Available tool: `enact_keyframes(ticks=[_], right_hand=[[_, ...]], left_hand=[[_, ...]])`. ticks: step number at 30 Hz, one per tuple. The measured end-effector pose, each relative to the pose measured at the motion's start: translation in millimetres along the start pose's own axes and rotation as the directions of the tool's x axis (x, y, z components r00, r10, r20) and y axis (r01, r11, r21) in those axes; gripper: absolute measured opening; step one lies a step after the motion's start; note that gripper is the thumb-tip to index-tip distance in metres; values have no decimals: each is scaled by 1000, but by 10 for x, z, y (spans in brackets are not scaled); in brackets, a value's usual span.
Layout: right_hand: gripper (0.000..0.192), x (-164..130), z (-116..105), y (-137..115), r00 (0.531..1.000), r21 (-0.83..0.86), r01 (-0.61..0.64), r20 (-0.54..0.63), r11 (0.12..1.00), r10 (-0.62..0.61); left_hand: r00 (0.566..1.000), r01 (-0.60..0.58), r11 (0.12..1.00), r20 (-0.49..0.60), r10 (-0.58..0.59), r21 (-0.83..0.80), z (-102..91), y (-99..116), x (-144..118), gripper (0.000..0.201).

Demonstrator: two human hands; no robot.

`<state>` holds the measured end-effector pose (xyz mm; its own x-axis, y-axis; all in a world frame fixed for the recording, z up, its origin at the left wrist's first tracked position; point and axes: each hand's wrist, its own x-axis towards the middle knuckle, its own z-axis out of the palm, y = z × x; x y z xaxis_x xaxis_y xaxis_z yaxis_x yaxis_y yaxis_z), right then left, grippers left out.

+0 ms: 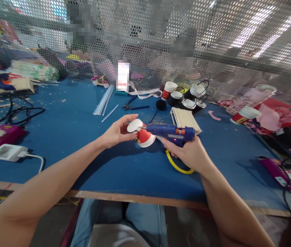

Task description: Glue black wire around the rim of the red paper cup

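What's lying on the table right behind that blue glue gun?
Behind the blue glue gun, held in the right hand, lies a stack of pale wooden sticks. The gun hides the stack's near edge. Farther back stand paper cups with wire handles.

Hidden behind the red-and-white paper cup (143, 134): left-hand fingers (132, 136) in part. Grip of the blue plastic glue gun (170, 132) buried in the right hand (189, 153). Both forearms cut off at bottom edge. Blurred beyond reading: white upright object (123, 75) by the perforated metal screen (212, 41).
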<state>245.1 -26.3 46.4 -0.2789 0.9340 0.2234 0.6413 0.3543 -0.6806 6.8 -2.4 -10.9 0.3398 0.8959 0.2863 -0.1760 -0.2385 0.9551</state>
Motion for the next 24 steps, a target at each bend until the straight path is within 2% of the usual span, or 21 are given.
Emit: enact_keyframes(ticks=[4, 10, 15, 21, 24], right_hand=[[36, 1, -23, -16, 1000, -3, 13, -5, 1000, -13], [28, -7, -42, -20, 999, 1, -19, 40, 1000, 19], [35, 8, -48, 29, 1000, -32, 24, 18, 999, -24], [27, -15, -72, -11, 998, 33, -11, 59, 999, 9], [28, 10, -71, -2, 999, 39, 11, 52, 999, -13]], left_hand=[[1000, -11, 1000, 16, 11, -16, -6, -1, 3, 66], [999, 21, 999, 41, -19, -50, -3, 8, 1, 68], [999, 17, 999, 52, -15, -38, -2, 3, 1, 68], [996, -22, 999, 90, 25, -35, -13, -3, 4, 69], [997, -12, 999, 76, 15, -36, -10, -7, 2, 69]])
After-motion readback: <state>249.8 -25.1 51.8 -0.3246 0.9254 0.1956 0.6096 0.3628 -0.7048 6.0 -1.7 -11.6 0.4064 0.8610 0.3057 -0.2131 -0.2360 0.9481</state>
